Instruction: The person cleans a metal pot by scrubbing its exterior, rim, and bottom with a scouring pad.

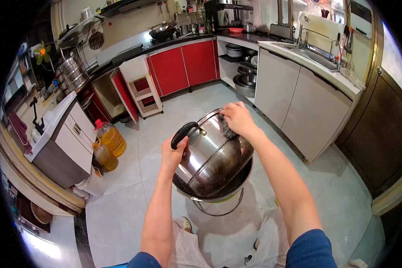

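A steel pot (210,154) lies tilted on its side over a wide metal basin (251,176), its wall stained brown and dark in places. My left hand (170,156) is closed around the pot's black side handle (183,134). At the pot's upper right, my right hand (239,118) presses a dark, wiry scouring pad (228,129) against the metal, with its fingers closed over the pad. The pot hides most of the basin's inside. A thin wire bail (219,215) hangs at the basin's near side.
Two large oil bottles (111,137) stand on the floor at left, near a white cabinet (76,134). A white rolling rack (143,89) stands by an open red cabinet door (123,94). Pale cabinets (295,98) with a sink (315,58) line the right side.
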A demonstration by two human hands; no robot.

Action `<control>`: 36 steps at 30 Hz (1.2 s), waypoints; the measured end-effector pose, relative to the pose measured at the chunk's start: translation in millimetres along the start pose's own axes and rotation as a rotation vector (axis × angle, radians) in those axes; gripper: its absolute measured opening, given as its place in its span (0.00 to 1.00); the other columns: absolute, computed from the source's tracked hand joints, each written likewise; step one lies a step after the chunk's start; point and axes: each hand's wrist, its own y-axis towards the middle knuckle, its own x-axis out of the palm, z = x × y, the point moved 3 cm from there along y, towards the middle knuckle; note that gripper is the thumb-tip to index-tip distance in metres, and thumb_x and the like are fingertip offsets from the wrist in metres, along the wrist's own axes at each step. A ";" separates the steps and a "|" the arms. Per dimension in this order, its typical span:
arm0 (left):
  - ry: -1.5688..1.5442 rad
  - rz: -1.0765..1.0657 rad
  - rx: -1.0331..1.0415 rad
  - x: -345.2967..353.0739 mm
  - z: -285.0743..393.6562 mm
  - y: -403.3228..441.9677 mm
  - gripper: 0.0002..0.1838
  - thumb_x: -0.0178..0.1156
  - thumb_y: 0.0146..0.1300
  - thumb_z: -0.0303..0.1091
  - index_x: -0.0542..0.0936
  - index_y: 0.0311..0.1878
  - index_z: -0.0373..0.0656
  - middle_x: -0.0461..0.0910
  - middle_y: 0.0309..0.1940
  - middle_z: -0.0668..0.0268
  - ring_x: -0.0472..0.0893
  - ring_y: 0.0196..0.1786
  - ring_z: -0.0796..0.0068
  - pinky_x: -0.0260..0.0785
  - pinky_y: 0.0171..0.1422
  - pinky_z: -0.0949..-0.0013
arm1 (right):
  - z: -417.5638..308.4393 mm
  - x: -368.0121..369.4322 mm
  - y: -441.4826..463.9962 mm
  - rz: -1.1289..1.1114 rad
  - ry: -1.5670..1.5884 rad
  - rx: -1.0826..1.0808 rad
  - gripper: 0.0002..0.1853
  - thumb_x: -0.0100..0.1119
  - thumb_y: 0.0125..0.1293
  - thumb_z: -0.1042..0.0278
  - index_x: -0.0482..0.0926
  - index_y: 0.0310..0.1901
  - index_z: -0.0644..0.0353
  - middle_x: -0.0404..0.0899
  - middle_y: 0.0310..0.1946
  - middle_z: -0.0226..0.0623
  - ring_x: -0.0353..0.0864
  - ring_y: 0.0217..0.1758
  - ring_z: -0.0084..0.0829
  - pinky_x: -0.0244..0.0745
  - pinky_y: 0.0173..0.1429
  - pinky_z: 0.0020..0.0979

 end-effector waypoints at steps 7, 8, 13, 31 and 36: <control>-0.041 -0.005 -0.069 1.6 -10.8 2.8 0.11 0.59 0.64 0.36 0.78 0.32 0.38 0.73 0.20 0.73 0.70 0.24 0.83 0.62 0.28 0.74 | -48.7 -11.3 -9.4 0.070 -0.092 -0.131 0.12 0.54 0.57 0.70 0.85 0.41 0.50 0.78 0.45 0.25 0.71 0.54 0.36 0.70 0.54 0.42; -0.041 -0.001 -0.047 1.7 -13.2 2.8 0.14 0.60 0.64 0.40 0.77 0.29 0.38 0.72 0.20 0.74 0.69 0.24 0.82 0.61 0.27 0.74 | -40.7 -10.1 -8.5 0.065 -0.100 -0.094 0.12 0.54 0.57 0.70 0.84 0.41 0.50 0.78 0.44 0.26 0.71 0.54 0.36 0.70 0.54 0.41; -0.036 -0.026 -0.047 0.8 -0.8 2.2 0.12 0.60 0.64 0.37 0.77 0.33 0.38 0.73 0.21 0.73 0.70 0.25 0.83 0.62 0.28 0.75 | -39.8 -19.9 -3.5 -0.093 -0.178 0.138 0.12 0.55 0.57 0.72 0.84 0.41 0.51 0.77 0.46 0.24 0.70 0.54 0.36 0.70 0.53 0.40; -0.057 -0.020 -0.020 0.9 -3.5 0.4 0.11 0.59 0.65 0.37 0.78 0.34 0.37 0.70 0.20 0.75 0.67 0.24 0.84 0.61 0.27 0.75 | -38.4 -7.0 0.8 0.288 0.121 -0.001 0.10 0.58 0.50 0.72 0.84 0.35 0.59 0.81 0.36 0.37 0.75 0.45 0.43 0.72 0.51 0.38; -0.045 0.003 -0.005 0.7 -2.1 2.8 0.13 0.59 0.65 0.38 0.76 0.32 0.37 0.70 0.20 0.75 0.67 0.24 0.84 0.60 0.27 0.76 | -78.3 3.0 3.6 0.112 0.000 -0.343 0.09 0.59 0.52 0.71 0.85 0.36 0.53 0.79 0.39 0.29 0.72 0.51 0.38 0.70 0.52 0.39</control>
